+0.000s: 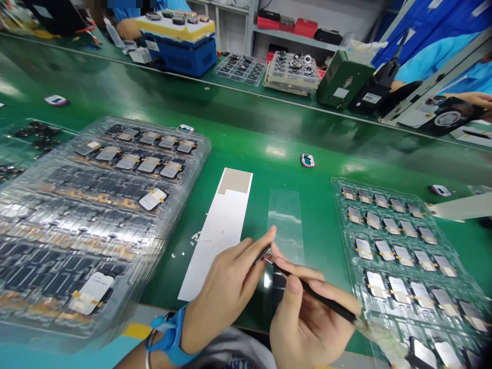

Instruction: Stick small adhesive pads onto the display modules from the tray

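Your right hand [305, 328] grips black tweezers [319, 292], and your left hand [223, 292] pinches a small thin piece [263, 254], maybe metal, above the green bench [253, 133].

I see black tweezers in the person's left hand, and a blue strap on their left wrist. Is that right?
Not quite. The head view shows the black tweezers in the right hand, not the left hand. The blue strap is on the left wrist, as you said.
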Action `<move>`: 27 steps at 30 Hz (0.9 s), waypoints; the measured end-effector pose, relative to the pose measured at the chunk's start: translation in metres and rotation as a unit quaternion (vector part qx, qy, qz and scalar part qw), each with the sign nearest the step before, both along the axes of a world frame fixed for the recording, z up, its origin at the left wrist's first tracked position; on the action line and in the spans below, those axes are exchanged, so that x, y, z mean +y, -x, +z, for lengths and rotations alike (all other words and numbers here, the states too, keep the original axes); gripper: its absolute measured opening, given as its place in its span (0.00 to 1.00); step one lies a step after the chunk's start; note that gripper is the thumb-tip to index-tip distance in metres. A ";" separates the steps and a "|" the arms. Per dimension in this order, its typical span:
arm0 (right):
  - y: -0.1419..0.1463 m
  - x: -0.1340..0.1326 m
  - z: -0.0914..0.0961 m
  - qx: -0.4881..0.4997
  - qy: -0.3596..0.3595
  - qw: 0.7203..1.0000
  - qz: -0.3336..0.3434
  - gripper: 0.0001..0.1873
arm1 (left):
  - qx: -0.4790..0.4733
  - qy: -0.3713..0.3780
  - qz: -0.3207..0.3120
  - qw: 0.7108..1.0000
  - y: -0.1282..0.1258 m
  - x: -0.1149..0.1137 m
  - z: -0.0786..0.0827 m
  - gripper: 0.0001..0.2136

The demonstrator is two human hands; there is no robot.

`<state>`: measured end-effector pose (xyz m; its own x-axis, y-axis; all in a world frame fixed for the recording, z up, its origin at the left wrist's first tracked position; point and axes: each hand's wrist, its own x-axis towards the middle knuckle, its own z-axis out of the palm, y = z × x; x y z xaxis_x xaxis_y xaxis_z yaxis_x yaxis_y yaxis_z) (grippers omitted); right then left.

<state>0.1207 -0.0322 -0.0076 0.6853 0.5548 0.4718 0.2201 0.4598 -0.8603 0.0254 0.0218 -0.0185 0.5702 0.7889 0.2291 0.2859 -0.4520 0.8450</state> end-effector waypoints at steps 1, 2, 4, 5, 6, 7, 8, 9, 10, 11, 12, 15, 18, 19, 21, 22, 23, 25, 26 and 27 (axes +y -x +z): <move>0.000 0.001 -0.001 0.001 0.000 1.000 0.000 0.13 | 0.002 0.001 0.002 1.000 0.000 0.001 0.000 0.25; 0.001 0.002 -0.002 0.003 0.001 1.000 0.001 0.13 | 0.005 0.004 0.003 1.000 0.001 0.001 0.000 0.25; 0.002 0.003 -0.002 0.004 0.003 1.000 0.001 0.13 | 0.011 0.008 0.006 1.000 0.001 0.002 0.000 0.25; 0.002 0.004 -0.003 0.004 0.002 1.000 0.001 0.13 | 0.012 0.011 0.007 1.000 0.001 0.002 0.000 0.25; 0.003 0.004 -0.003 0.005 -0.001 1.000 0.001 0.13 | 0.013 0.015 0.007 1.000 0.001 0.002 0.001 0.25; 0.003 0.005 -0.003 0.004 -0.003 1.000 0.001 0.13 | 0.013 0.021 0.007 1.000 0.001 0.002 0.002 0.25; 0.003 0.005 -0.003 0.004 -0.002 1.000 0.002 0.13 | 0.013 0.026 0.006 1.000 0.001 0.002 0.003 0.24; 0.003 0.005 -0.003 0.005 0.000 1.000 0.002 0.13 | 0.013 0.033 0.003 0.999 0.001 0.001 0.004 0.24; 0.003 0.005 -0.003 0.006 0.003 1.000 0.000 0.12 | 0.013 0.039 0.001 0.999 0.001 0.000 0.006 0.24; 0.003 0.005 -0.004 0.003 0.006 1.000 -0.001 0.12 | 0.012 0.046 -0.001 0.999 0.002 0.000 0.007 0.24; 0.003 0.005 -0.004 -0.002 0.008 1.000 -0.004 0.12 | 0.011 0.052 -0.003 0.999 0.003 -0.001 0.008 0.24; 0.001 0.005 -0.007 -0.020 0.001 1.000 -0.009 0.13 | 0.007 0.066 -0.011 0.998 0.004 -0.002 0.010 0.24; -0.001 0.006 -0.009 -0.027 -0.007 1.000 -0.008 0.14 | 0.005 0.071 -0.016 0.997 0.005 -0.002 0.009 0.24; -0.001 0.006 -0.010 -0.029 -0.007 1.000 -0.007 0.14 | 0.005 0.072 -0.016 0.997 0.005 -0.002 0.008 0.23; -0.001 0.006 -0.010 -0.029 -0.004 1.000 -0.007 0.15 | 0.004 0.073 -0.015 0.997 0.005 -0.002 0.008 0.23; -0.001 0.006 -0.010 -0.028 -0.002 1.000 -0.009 0.15 | 0.004 0.073 -0.014 0.997 0.004 -0.002 0.007 0.23; -0.001 0.006 -0.010 -0.028 0.001 1.000 -0.009 0.14 | 0.003 0.074 -0.013 0.997 0.004 -0.001 0.007 0.23; 0.000 0.006 -0.009 -0.030 0.001 1.000 -0.011 0.14 | 0.004 0.073 -0.013 0.997 0.003 -0.001 0.006 0.23; 0.000 0.006 -0.009 -0.031 0.000 0.999 -0.012 0.14 | 0.005 0.073 -0.012 0.997 0.003 -0.001 0.006 0.23; 0.000 0.007 -0.009 -0.033 -0.002 0.999 -0.013 0.14 | 0.006 0.071 -0.012 0.997 0.003 -0.002 0.006 0.23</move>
<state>0.1211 -0.0257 -0.0169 0.6672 0.5348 0.5185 0.2881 0.4567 -0.8417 0.0224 0.0203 -0.0125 0.5906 0.7996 0.1088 0.2870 -0.3342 0.8977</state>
